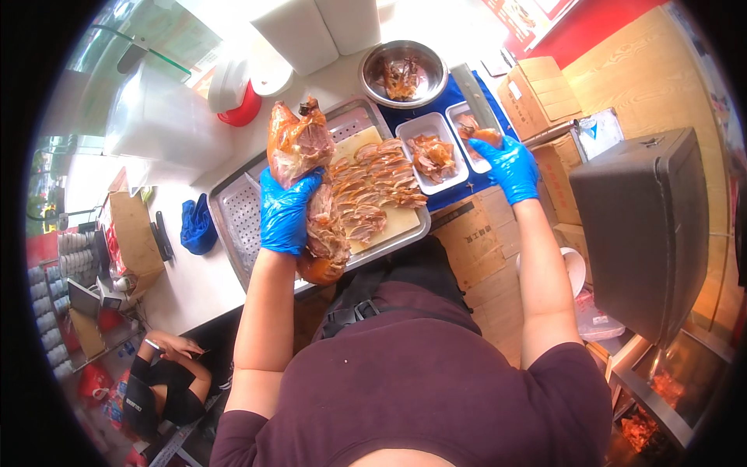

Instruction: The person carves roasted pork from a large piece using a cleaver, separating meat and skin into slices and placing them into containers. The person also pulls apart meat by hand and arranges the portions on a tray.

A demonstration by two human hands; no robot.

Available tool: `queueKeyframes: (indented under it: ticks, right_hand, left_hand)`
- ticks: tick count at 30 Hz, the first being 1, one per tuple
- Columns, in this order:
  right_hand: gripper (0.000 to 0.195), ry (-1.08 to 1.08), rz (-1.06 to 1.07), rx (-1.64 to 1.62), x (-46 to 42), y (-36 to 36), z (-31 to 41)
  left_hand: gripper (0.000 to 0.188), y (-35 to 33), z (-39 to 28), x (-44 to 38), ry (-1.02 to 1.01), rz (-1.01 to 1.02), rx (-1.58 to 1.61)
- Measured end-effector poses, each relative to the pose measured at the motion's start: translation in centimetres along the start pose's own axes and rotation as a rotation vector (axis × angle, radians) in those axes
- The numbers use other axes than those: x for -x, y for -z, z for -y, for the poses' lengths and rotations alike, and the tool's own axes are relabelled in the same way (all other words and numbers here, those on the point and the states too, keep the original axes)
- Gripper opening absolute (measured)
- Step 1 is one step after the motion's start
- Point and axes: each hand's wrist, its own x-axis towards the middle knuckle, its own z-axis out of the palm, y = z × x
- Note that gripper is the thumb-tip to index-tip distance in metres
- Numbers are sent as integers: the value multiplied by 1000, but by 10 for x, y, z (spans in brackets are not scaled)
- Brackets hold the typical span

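Note:
My left hand point(286, 210), in a blue disposable glove, grips a partly carved roast duck carcass point(300, 143) above a perforated metal tray point(242, 204). Beneath and beside it, a pale cutting board point(400, 225) carries rows of sliced roast duck point(373, 178). My right hand point(510, 166), also gloved, is at the right white tray point(454, 111), its thumb against a piece of roast duck point(487, 138). Just beyond these fingers lies a wide knife blade point(475, 96); its handle is hidden, and whether that hand also holds it is unclear. Another white tray point(429, 182) contains duck pieces.
A steel bowl point(365, 76) with duck remains stands behind the trays on a blue cloth point(449, 96). To the right are cardboard boxes point(528, 105) and a dark case point(636, 233). A crumpled blue cloth point(198, 225) lies left. Another person point(163, 385) is at lower left.

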Motion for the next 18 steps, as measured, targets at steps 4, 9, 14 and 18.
queueKeyframes:
  ticks: [4, 9, 14, 18]
  right_hand:
    - [62, -238, 166, -47, -44, -17, -80]
    - [60, -35, -170, 268, -66, -48, -118]
    - [51, 0, -179, -63, -39, -18, -46]
    - [14, 842, -159, -233, 24, -29, 61]
  left_hand:
    - [56, -11, -14, 0, 6, 90, 50]
    - [54, -18, -16, 4, -64, 85, 31]
    - [68, -7, -10, 5, -102, 55, -1]
    - [78, -10, -10, 8, -146, 21, -45]
